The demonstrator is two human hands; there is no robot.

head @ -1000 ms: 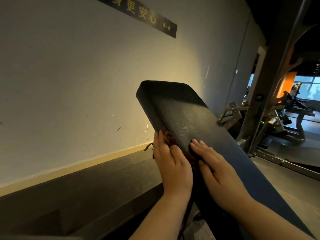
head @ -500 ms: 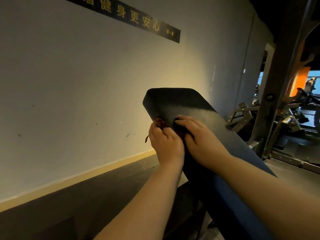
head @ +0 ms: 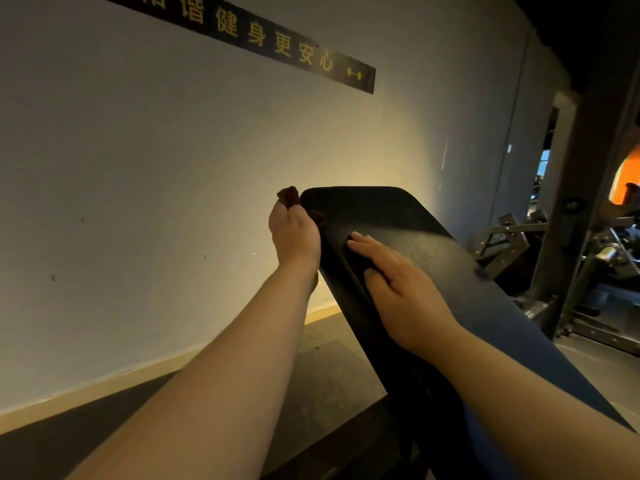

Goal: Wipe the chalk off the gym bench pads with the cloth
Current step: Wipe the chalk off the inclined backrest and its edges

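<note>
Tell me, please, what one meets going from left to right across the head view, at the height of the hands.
Pale wall → left hand, gripping the cloth → right hand, flat on the bench pad → grey metal bracket → dark upright post.

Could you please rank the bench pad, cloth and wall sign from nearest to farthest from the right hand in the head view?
1. bench pad, under the right hand.
2. cloth, left, at the pad's top corner.
3. wall sign, high up.
</note>
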